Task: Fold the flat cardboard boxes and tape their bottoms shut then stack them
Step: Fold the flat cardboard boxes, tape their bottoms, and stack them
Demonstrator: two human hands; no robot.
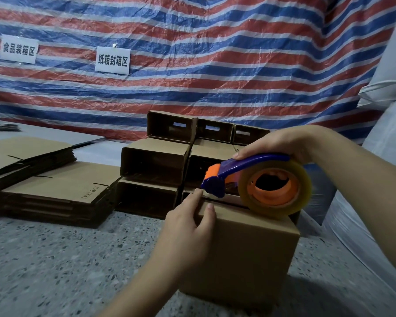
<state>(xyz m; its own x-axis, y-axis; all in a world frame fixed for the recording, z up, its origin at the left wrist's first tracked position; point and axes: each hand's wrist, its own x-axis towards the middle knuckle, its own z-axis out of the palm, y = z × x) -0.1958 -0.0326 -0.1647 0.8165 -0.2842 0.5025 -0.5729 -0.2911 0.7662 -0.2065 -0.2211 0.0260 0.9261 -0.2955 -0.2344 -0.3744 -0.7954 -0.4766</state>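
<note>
Two hands work one box (245, 243); left hand (185, 232) presses it flat-fingered; right hand (281, 143) grips tape dispenser (256, 179).

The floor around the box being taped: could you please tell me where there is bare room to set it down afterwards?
Bare speckled floor lies left of the box, in front of the flat cardboard stacks. Behind the box it is crowded with folded boxes; white sacks close the right.
</note>
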